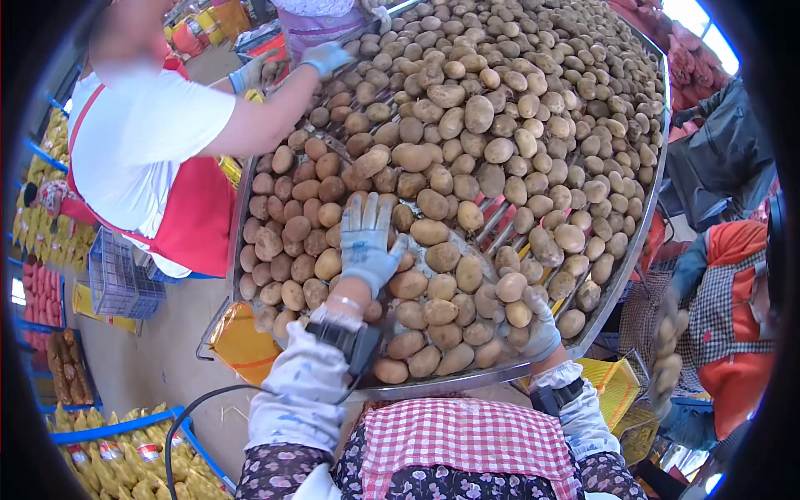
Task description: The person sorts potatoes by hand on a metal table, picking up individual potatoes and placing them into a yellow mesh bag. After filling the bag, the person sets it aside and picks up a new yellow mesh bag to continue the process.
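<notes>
My left hand [368, 243], in a pale grey-blue glove, lies stretched out over the potatoes [429, 232] on the metal-rimmed sorting table [467, 380]. Its fingers point away from me, the thumb is spread to the right, and nothing is in its grasp. Near the table's front edge, my gloved right hand [543, 335] curls round the right side of a potato [518, 314], with other potatoes touching it. Part of this hand is hidden by potatoes and slightly blurred. Between my hands lies a cluster of paler potatoes; darker, reddish-brown ones sit left of my left hand.
At the left, a person in a red apron [196, 208] reaches a gloved hand [325, 58] onto the table. Another person in orange [737, 292] stands at the right, near potatoes. A yellow crate [242, 342] is under the left corner; a purple crate [125, 275] stands farther left.
</notes>
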The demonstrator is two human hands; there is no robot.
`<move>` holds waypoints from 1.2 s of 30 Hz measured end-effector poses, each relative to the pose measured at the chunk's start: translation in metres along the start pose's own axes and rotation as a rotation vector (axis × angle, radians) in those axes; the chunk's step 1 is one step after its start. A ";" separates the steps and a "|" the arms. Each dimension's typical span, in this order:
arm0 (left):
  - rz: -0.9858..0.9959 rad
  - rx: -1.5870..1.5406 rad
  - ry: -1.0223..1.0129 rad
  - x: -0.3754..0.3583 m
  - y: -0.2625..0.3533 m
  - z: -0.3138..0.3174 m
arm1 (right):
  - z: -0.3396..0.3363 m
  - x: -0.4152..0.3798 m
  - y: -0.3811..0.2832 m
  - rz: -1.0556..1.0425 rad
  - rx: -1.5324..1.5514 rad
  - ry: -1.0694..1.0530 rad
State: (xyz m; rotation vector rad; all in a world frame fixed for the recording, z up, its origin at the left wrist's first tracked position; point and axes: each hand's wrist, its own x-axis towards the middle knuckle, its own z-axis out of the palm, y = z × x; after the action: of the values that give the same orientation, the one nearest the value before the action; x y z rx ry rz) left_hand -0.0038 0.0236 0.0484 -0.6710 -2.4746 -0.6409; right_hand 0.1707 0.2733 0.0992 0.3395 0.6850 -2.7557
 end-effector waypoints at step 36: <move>0.166 0.281 -0.883 0.093 0.067 0.063 | -0.024 0.006 -0.025 -0.128 0.419 0.204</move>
State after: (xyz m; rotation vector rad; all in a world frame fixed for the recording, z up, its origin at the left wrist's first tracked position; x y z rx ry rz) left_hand -0.0575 0.1401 0.0726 -1.2156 -3.1401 0.1284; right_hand 0.1607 0.3051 0.0873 0.6932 0.1669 -3.0031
